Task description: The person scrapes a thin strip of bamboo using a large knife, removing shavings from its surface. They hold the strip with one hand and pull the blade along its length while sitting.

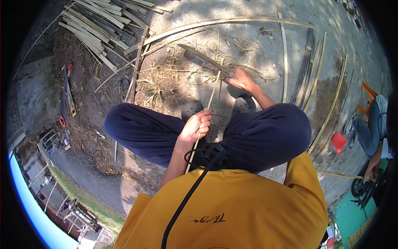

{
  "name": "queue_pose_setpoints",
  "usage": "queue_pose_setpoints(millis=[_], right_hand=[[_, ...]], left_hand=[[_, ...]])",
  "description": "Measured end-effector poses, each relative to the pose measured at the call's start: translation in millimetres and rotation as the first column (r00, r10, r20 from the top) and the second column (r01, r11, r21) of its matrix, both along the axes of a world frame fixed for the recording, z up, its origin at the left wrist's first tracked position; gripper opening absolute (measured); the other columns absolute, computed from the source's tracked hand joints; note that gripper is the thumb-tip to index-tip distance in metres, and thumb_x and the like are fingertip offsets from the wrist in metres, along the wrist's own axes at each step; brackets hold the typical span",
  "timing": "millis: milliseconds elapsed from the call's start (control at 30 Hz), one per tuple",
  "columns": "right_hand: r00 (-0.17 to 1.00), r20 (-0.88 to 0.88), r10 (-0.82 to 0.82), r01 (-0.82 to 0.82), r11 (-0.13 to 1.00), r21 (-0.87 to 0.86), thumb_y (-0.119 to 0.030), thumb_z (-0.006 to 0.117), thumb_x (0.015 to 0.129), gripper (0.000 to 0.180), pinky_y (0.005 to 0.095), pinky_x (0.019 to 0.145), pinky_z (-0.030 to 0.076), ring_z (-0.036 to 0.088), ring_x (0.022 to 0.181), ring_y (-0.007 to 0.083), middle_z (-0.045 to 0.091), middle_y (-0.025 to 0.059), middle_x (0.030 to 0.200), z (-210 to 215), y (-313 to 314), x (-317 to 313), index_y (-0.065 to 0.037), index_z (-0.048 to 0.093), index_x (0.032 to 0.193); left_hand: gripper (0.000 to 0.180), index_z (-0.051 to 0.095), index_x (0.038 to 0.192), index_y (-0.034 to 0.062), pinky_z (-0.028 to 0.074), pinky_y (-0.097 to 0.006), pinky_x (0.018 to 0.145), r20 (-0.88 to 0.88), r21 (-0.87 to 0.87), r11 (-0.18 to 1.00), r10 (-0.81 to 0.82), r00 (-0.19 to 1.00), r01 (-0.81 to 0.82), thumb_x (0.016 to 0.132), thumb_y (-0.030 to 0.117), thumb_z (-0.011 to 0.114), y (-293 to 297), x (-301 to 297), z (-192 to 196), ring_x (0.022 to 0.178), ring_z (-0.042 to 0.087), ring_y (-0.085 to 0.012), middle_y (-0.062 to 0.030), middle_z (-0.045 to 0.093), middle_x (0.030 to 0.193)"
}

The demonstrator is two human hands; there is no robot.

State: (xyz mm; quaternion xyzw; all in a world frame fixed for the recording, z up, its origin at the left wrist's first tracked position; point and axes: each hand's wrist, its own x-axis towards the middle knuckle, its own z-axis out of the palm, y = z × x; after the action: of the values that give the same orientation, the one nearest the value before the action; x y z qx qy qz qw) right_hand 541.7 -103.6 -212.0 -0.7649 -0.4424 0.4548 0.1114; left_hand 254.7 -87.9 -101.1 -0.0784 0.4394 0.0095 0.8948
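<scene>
My left hand (198,124) is closed around a thin, pale bamboo strip (214,92), held between my knees. The strip's near end runs back along my forearm toward my chest. Farther out, my right hand (244,79) grips a machete by its handle. The machete's long dark blade (203,57) points to the far left. At its far end, the strip meets the blade close to the handle; whether it passes over or under the edge, I cannot tell. Below the hands are my dark perforated shoes (192,108).
Split bamboo pieces (93,25) are heaped at the far left. Curly shavings (240,50) litter the ground ahead. Long strips (284,58) lie to the right. A saw (62,119) with an orange handle rests at left. A red bucket (338,142) and another person (373,133) are at right.
</scene>
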Motion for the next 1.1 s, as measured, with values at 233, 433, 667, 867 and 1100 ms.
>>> queue_pose_setpoints(millis=[233, 433, 667, 867, 1100], right_hand=[[0.999, -0.028, 0.042, -0.042, 0.999, 0.0, -0.032, 0.071, 0.078, 0.035, 0.0504, 0.088, 0.054, 0.069, 0.096, 0.0454, 0.072, 0.0253, 0.093, 16.1, -8.5, -6.4, -0.003, 0.073, 0.097], [0.999, 0.043, 0.01, -0.011, 1.0, 0.027, -0.033, 0.071, 0.077, 0.036, 0.0515, 0.089, 0.055, 0.07, 0.098, 0.0451, 0.073, 0.0252, 0.099, 16.9, -4.0, -10.4, -0.003, 0.074, 0.097], [0.996, -0.044, 0.074, -0.075, 0.997, -0.026, -0.032, 0.069, 0.075, 0.037, 0.0506, 0.091, 0.055, 0.071, 0.101, 0.0429, 0.074, 0.0229, 0.104, 30.8, -18.1, -25.0, -0.008, 0.076, 0.103], [0.995, 0.08, -0.052, 0.044, 0.995, 0.093, -0.032, 0.071, 0.075, 0.038, 0.0494, 0.085, 0.055, 0.072, 0.094, 0.043, 0.073, 0.0263, 0.096, 2.7, -2.7, 2.7, -0.002, 0.076, 0.097], [0.996, 0.086, 0.028, -0.035, 0.996, 0.081, -0.034, 0.072, 0.073, 0.049, 0.0499, 0.093, 0.056, 0.071, 0.103, 0.0431, 0.072, 0.0308, 0.105, 8.7, -7.3, -10.6, 0.001, 0.075, 0.107]], left_hand=[[0.019, 0.049, 0.094, 0.0153, 0.015, -0.023, 0.034, 0.111, -0.009, 1.0, -0.024, 0.993, 0.025, 0.112, 0.019, 0.044, -2.9, -7.3, -10.9, 0.042, 0.018, -0.0026, 0.0095, 0.028, 0.063], [0.023, 0.048, 0.092, 0.0149, 0.016, -0.022, 0.035, 0.133, -0.046, 0.999, -0.004, 0.991, 0.01, 0.113, 0.022, 0.044, 2.3, -5.6, -2.8, 0.043, 0.02, -0.002, 0.0097, 0.027, 0.063], [0.021, 0.048, 0.09, 0.0145, 0.016, -0.023, 0.034, 0.093, -0.062, 0.998, 0.02, 0.995, -0.014, 0.111, 0.017, 0.047, 4.0, -13.9, -10.4, 0.041, 0.021, -0.0028, 0.0093, 0.028, 0.061], [0.019, 0.049, 0.094, 0.012, 0.014, -0.024, 0.034, 0.081, -0.08, 0.997, 0.015, 0.997, -0.008, 0.112, 0.018, 0.044, 5.1, 0.4, -5.8, 0.041, 0.019, -0.0036, 0.0081, 0.027, 0.062], [0.023, 0.047, 0.094, 0.0129, 0.014, -0.023, 0.034, 0.058, -0.085, 0.996, 0.01, 0.998, -0.005, 0.114, 0.022, 0.041, 3.9, -10.2, -7.2, 0.042, 0.017, -0.0027, 0.0087, 0.026, 0.063]])
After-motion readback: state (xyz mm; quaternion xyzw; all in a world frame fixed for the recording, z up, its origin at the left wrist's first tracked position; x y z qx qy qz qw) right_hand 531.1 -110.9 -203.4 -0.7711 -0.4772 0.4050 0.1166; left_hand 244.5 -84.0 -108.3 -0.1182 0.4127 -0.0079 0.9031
